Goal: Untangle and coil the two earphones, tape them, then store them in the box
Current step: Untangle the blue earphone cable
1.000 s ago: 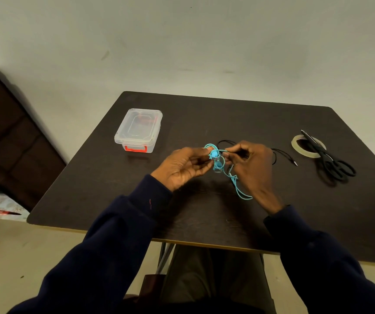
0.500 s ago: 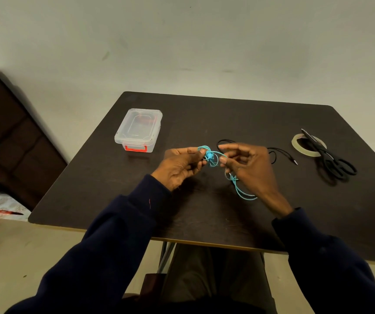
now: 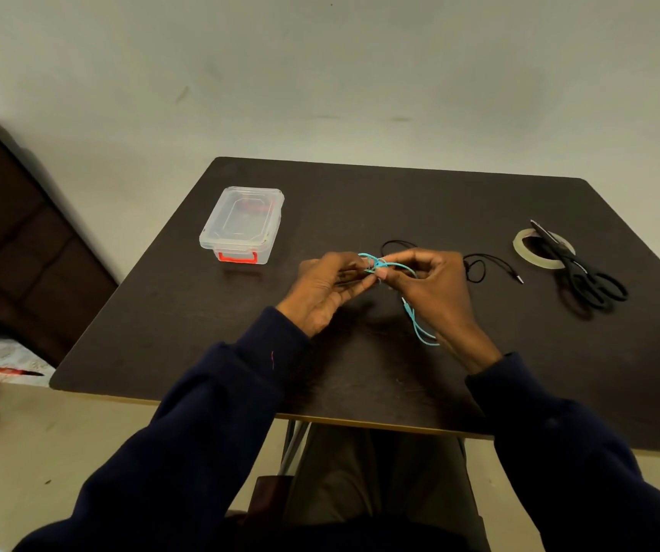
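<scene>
Turquoise cable is the one in play: the blue earphone (image 3: 384, 266) is bunched just above the bench (image 3: 360, 201), pinched between the left hand (image 3: 322, 286) and the right hand (image 3: 435, 290), both grips closed on its small knot. Its free tail drops from that knot towards the person, running under the right palm, so the right hand looks better placed to draw it out along that line. Lying loose just beyond the right hand is the black earphone (image 3: 491, 262), untouched. Left of the hands, well apart, sits the box (image 3: 242, 223), lid on.
</scene>
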